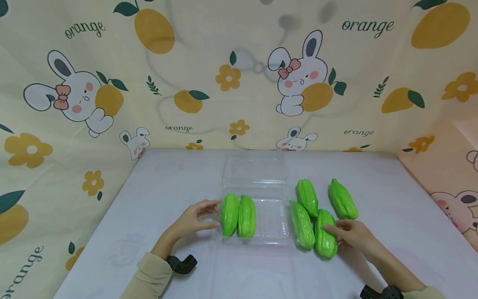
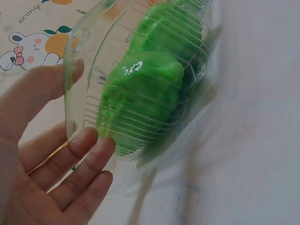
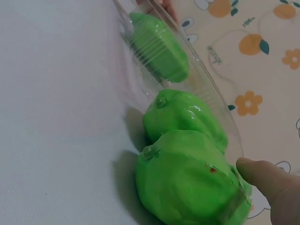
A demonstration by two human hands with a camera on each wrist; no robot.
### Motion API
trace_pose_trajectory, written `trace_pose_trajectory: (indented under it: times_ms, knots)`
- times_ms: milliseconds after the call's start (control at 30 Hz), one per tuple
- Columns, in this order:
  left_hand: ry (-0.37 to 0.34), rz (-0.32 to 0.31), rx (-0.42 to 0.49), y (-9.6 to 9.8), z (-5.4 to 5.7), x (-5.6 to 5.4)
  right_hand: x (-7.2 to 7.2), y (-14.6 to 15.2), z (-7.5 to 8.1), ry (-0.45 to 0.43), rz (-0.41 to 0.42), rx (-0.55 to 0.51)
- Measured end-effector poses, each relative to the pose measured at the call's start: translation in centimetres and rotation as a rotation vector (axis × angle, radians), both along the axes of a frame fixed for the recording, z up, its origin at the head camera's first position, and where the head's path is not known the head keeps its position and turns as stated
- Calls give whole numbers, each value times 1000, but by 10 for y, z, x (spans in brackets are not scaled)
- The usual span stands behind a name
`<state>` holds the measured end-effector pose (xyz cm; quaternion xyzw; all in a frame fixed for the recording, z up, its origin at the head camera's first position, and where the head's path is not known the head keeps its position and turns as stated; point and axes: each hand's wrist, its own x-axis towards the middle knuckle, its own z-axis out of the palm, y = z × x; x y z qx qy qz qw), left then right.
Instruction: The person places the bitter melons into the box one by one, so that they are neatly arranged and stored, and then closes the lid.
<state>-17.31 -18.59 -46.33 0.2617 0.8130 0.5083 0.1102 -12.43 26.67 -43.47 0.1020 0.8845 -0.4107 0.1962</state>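
Glossy green ridged fruits, like star fruit, lie on both sides of the view. Two of them, one a star fruit (image 1: 230, 214) at the left wall, lie side by side in a clear plastic container (image 1: 270, 220). My left hand (image 1: 196, 218) touches that container's left rim, thumb and fingers spread apart; the left wrist view shows the fingertips (image 2: 105, 145) right at the clear wall. My right hand (image 1: 354, 236) holds the nearest star fruit (image 1: 325, 238) outside the container, its thumb (image 3: 255, 171) over the top. The undersides of the right fingers are hidden.
The container's clear lid (image 1: 254, 170) lies folded back behind it. Three more fruits rest on the white table (image 1: 142, 232): one (image 1: 302, 224) by the container's right wall, one (image 1: 307, 197) behind, one (image 1: 342, 199) farther right. A printed cloth (image 1: 209, 54) rises behind the table.
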Motion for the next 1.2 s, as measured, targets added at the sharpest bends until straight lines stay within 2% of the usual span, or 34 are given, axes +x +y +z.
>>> trace_pose_trajectory:
  times_ms: [600, 800, 1200]
  knots:
    - [-5, 1, -3, 2, 2, 1, -1, -2, 1, -3, 28, 47]
    - [-12, 5, 3, 2, 3, 2, -1, 2, 6, -2, 26, 99]
    - [-4, 2, 2, 1, 2, 1, -2, 6, 17, -4, 40, 69]
